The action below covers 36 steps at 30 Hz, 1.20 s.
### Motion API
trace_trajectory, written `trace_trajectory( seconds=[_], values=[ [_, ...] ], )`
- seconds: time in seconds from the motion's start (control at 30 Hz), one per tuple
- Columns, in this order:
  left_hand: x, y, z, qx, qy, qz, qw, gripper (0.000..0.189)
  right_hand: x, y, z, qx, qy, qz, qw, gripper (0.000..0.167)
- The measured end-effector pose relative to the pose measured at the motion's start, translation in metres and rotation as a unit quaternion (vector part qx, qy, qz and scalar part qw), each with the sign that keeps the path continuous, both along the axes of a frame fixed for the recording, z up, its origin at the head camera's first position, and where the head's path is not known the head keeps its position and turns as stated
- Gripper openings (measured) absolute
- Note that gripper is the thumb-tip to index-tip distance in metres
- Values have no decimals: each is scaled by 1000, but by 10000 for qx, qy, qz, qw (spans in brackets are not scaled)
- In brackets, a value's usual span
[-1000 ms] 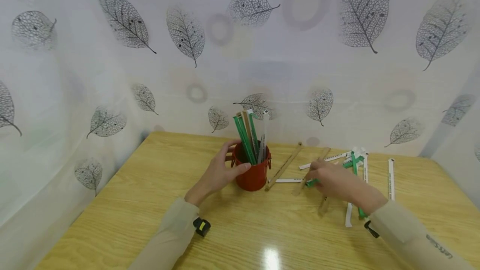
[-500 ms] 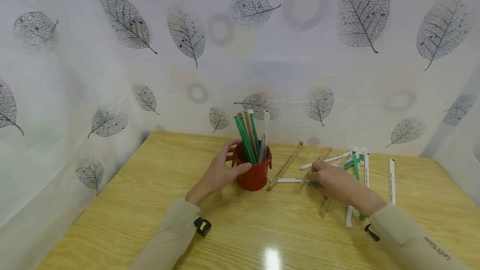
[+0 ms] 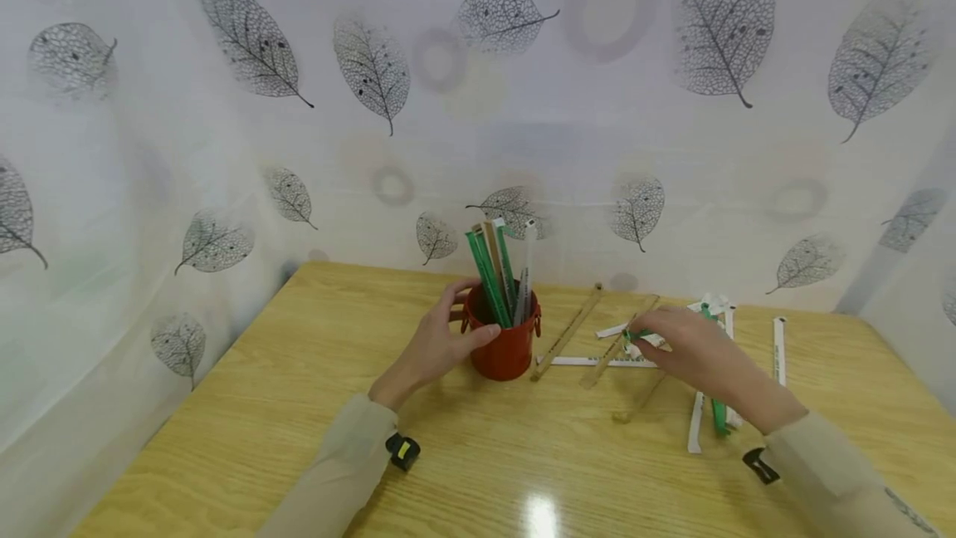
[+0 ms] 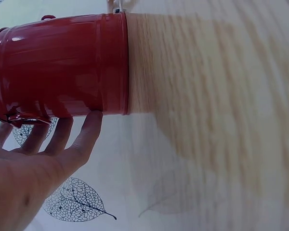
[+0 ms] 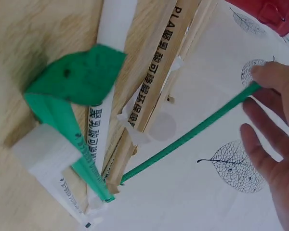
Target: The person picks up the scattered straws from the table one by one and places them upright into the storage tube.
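The person's left hand is gripping a red bucket, its thumb pressing against the near side by the rim and its fingers wrapping the left side, and the bucket is standing upright on the table. Slim straws are leaning inside it and sticking up past the rim, among them green straws, a brown straw and a white straw. The right hand is hanging over the loose straws to the right of the bucket, well apart from the left hand, and in the right wrist view it is pinching the end of a long green straw between thumb and fingers. That straw is slanting away from the fingertips, its far end showing close to a brown wrapper; whether they are touching is hard to tell. A brown stick is lying aslant just beside the bucket, crossing one end of a white strip. At the far right another white strip is lying by itself, while crumpled white paper is resting behind the right hand. Leaf prints are covering the pale backdrop beyond the table
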<state>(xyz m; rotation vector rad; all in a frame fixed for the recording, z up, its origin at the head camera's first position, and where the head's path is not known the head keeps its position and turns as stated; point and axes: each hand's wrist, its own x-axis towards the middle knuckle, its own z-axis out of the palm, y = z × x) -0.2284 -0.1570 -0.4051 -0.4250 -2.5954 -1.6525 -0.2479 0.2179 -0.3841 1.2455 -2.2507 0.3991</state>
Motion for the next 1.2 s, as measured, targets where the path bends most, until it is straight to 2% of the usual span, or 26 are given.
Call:
trace_trajectory(
  seconds=[0.1,0.13,0.33,0.43,0.6,0.7,0.93,1.07,1.2],
  values=[
    [0,1,1,39,25,-36,10000,69,-6,5,2,-756,472,88,9960,47],
    [0,1,1,42,32,-47,10000,69,-8,7,3,-1020,609,36,9929,49],
    [1,1,2,41,50,-26,10000,68,-17,20,18,-2247,1119,-479,9668,50],
    [1,1,2,40,55,21,10000,67,-19,24,24,-2712,1361,-557,9512,50],
    [0,0,1,5,56,0,10000,68,-17,25,33,-3559,1549,-629,9194,30],
    [0,0,0,-11,26,0,10000,68,-13,23,39,-3906,1487,-643,9062,22],
    [0,0,-1,18,-34,21,10000,68,-10,17,53,-4255,1346,-524,8933,14],
    [0,0,-1,5,-30,33,10000,68,-11,10,60,-4360,1125,-366,8921,15],
    [0,0,-1,5,-29,46,10000,68,-15,1,67,-4320,1014,-237,8959,16]
  ],
)
